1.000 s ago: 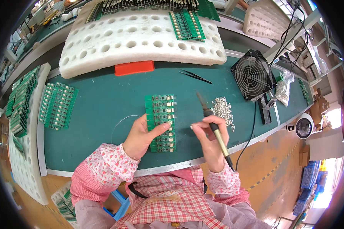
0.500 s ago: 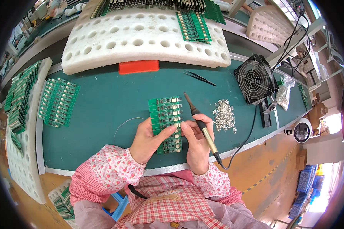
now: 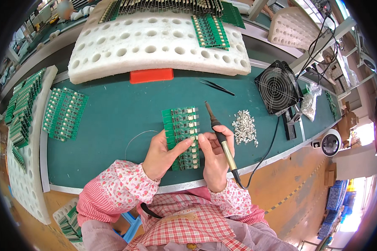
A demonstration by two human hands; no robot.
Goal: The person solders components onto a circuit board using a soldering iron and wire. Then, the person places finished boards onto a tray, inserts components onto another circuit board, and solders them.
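Since prev frame: right hand shifted left, now meeting left hand over green circuit board panel; soldering iron tip swung up, away from board.

Panel flat on green tabletop, center, partly covered by fingers. Left grip: fingers pressed on panel, nothing enclosed. Right grip: wrapped round iron handle.

Handling, prob: light, thin, stiff, snappable along scored strips, connectors fragile. Best held by bare edges. Look: green, rows of small identical boards, whitish connectors along right side.
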